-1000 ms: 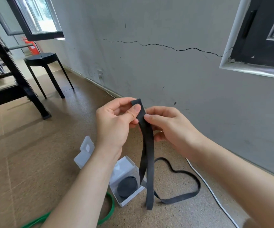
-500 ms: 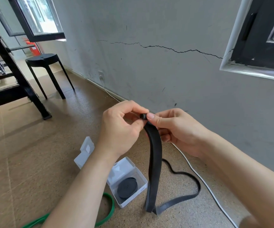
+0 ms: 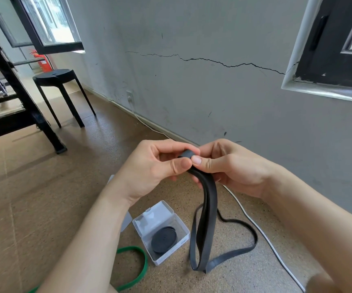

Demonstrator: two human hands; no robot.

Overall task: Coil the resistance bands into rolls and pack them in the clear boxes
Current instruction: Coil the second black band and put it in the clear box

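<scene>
Both hands have sunk a little lower than a second ago, and the end of the black band [image 3: 210,208], which then stood flat above the fingers, is now turned over into a small tight roll [image 3: 186,154] held between them. The left hand [image 3: 149,170] pinches this roll from the left with thumb and curled fingers. The right hand [image 3: 234,170] pinches it from the right, its thumb tip pressed on the band just under the roll. Each grip is therefore narrow and closed on the band's rolled end. Below the hands the rest of the band hangs doubled, and its lower part lies on the floor [image 3: 44,208], trailing off right in a loose loop. Near and left of that loop an open clear box [image 3: 171,258] already holds a finished black coil [image 3: 164,240]. By my reckoning one band is packed and this one is only at its first turns, with nearly its whole length left to wind. A green band [image 3: 137,269] lies uncoiled on the floor left of the box, partly hidden by the left forearm, so it is still to do. A corner of what seems a second clear box [image 3: 127,220] shows behind that forearm; whether it holds anything cannot be told. A white cable [image 3: 261,231] runs along the floor on the right, near the wall.
</scene>
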